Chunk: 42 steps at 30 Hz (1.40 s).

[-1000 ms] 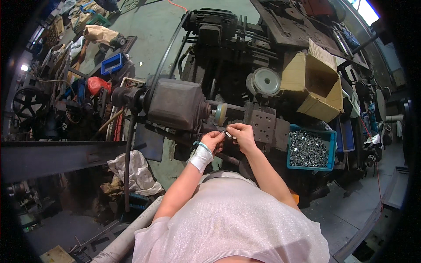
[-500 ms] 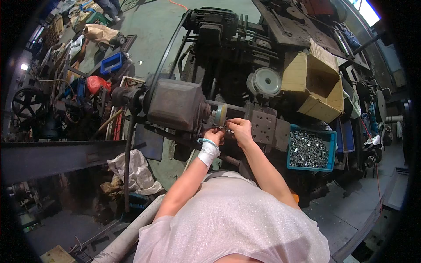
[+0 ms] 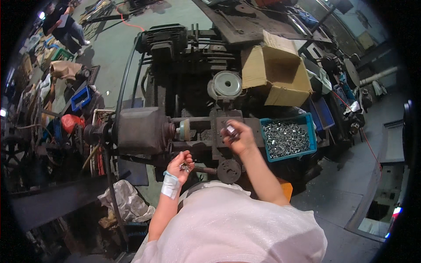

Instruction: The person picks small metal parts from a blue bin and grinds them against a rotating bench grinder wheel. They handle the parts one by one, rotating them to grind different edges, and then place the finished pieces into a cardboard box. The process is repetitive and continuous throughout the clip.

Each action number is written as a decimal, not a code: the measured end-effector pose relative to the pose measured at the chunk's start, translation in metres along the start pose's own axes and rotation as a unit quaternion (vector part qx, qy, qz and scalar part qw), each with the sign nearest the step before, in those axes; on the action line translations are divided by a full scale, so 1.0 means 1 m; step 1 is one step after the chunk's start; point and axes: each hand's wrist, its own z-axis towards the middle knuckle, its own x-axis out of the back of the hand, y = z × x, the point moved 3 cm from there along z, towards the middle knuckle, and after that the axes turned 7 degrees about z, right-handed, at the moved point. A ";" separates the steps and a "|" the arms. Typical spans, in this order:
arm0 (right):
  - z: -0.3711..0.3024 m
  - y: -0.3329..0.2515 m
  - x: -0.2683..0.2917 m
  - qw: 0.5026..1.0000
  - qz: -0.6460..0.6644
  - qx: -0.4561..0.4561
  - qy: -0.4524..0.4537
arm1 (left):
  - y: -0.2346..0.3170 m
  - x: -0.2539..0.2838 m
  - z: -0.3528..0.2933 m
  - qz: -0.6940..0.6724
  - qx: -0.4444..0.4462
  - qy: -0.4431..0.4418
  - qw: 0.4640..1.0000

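Note:
My left hand point(image 3: 179, 166) is turned palm up near the front of the machine, its fingers curled round several small shiny metal parts point(image 3: 184, 167). My right hand point(image 3: 241, 139) is above the dark drilled metal block point(image 3: 224, 141) of the machine. Its fingers pinch a small bright metal piece point(image 3: 231, 129), slightly blurred. Between the grey-brown machine housing point(image 3: 140, 130) and the block, the spindle carries a small wheel point(image 3: 184, 130) with a pale greenish and tan rim. Neither hand touches that wheel.
Right of the block stands a blue bin point(image 3: 291, 157) full of small metal parts. An open cardboard box point(image 3: 287, 96) is behind it. A round metal disc point(image 3: 227, 83) tops the machine, with a motor point(image 3: 163, 39) farther back. A person point(image 3: 66, 28) is at the far left.
My hands have come apart and away from the wheel: the left toward my body, the right over the drilled block. The whole view has shifted, bringing a person fully into sight.

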 end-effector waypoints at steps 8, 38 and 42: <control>0.070 -0.258 0.024 0.964 0.004 0.267 -0.016 | -0.008 -0.003 -0.010 -0.045 0.020 -0.003 0.999; -0.023 0.072 0.021 0.842 -0.481 0.207 -0.131 | -0.023 -0.030 -0.001 0.413 -0.094 0.059 0.904; -0.015 0.084 0.017 0.898 -0.408 0.138 -0.095 | -0.017 -0.023 0.004 0.433 -0.114 0.054 0.892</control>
